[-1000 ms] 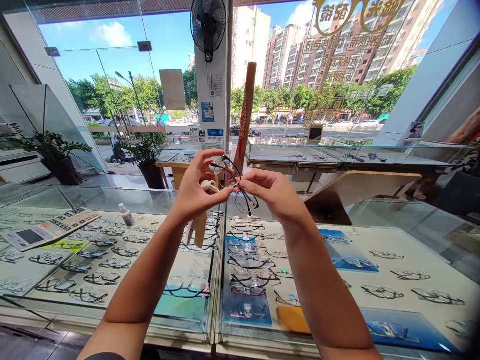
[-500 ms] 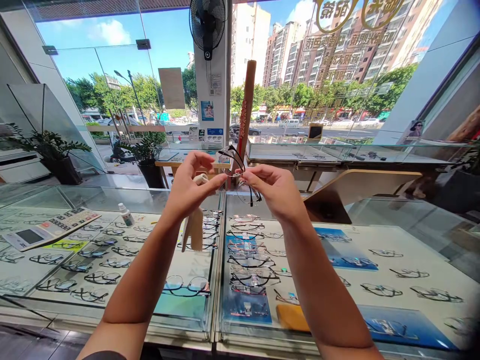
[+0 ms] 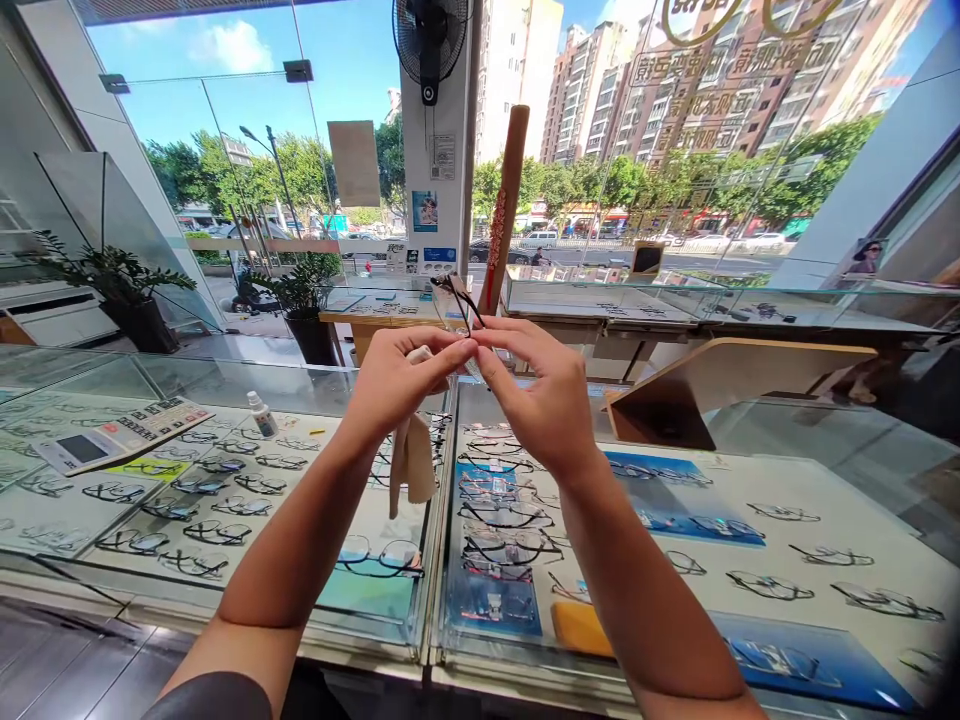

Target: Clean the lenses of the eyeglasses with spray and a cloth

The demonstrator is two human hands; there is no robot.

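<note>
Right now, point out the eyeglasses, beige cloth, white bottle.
Eyeglasses (image 3: 459, 300), head view, on a temple arm.
Beige cloth (image 3: 412, 462), head view, on its hanging end.
White bottle (image 3: 262, 416), head view, on its body.

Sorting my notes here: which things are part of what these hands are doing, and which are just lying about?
In use: left hand, right hand, black-framed eyeglasses pinched between them, beige cloth hanging from the left hand.
Lying about: small white bottle, printed brochure, display eyeglasses, wall fan.
</note>
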